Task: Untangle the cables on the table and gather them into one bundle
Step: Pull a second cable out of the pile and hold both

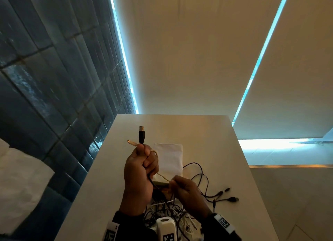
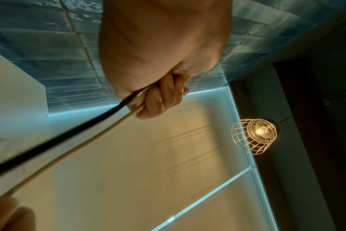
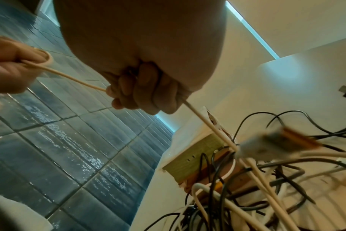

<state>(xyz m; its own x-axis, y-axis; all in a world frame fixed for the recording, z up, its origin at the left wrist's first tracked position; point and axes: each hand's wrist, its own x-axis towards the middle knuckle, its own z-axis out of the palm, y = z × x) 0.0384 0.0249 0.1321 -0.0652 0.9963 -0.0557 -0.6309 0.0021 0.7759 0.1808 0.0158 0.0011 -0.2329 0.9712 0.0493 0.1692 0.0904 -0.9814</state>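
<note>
My left hand (image 1: 144,159) is raised above the table and grips two cables: a black cable (image 1: 141,136) whose square plug points up, and a beige cable (image 1: 132,143) whose small plug sticks out to the left. Both run out of that fist (image 2: 154,100) in the left wrist view. The beige cable (image 1: 163,176) stretches down to my right hand (image 1: 177,185), which grips it (image 3: 146,90) in a fist. Below my hands a tangle of black and white cables (image 1: 167,210) lies on the white table (image 1: 225,150). The beige cable (image 3: 207,123) continues down into that tangle (image 3: 247,195).
A white folded cloth or pouch (image 1: 169,158) lies behind the hands. Black cable ends with plugs (image 1: 232,199) spread out to the right. A small box (image 3: 198,154) sits under the tangle. A tiled wall (image 1: 54,78) runs along the table's left side.
</note>
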